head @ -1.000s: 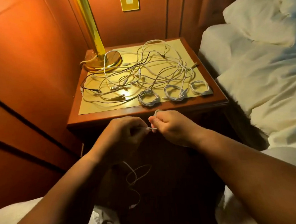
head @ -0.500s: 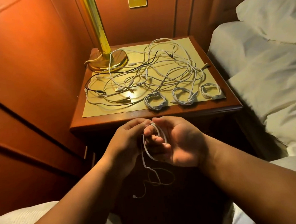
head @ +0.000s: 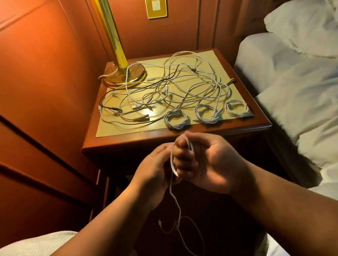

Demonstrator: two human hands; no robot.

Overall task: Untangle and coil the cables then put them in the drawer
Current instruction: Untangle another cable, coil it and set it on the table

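Note:
A thin white cable [head: 174, 199] is looped over the curled fingers of my right hand [head: 206, 161], palm turned up, in front of the nightstand [head: 137, 139]. My left hand [head: 155, 168] pinches the same cable just left of those fingers. The cable's loose tail hangs down in a loop between my forearms. On the nightstand top lies a tangle of white and black cables [head: 173, 87]. Three coiled white cables sit in a row along its front edge: one [head: 176, 119], another [head: 208, 113], and a third [head: 236, 108].
A brass lamp base [head: 124, 76] stands at the nightstand's back left corner. Wood-panelled wall runs along the left. A bed with white sheets [head: 305, 90] borders the right side. A brass switch plate [head: 155, 4] is on the back wall.
My right hand has turned palm up and the cable now wraps over its fingers. Both hands have come closer together. The hanging tail has shifted lower.

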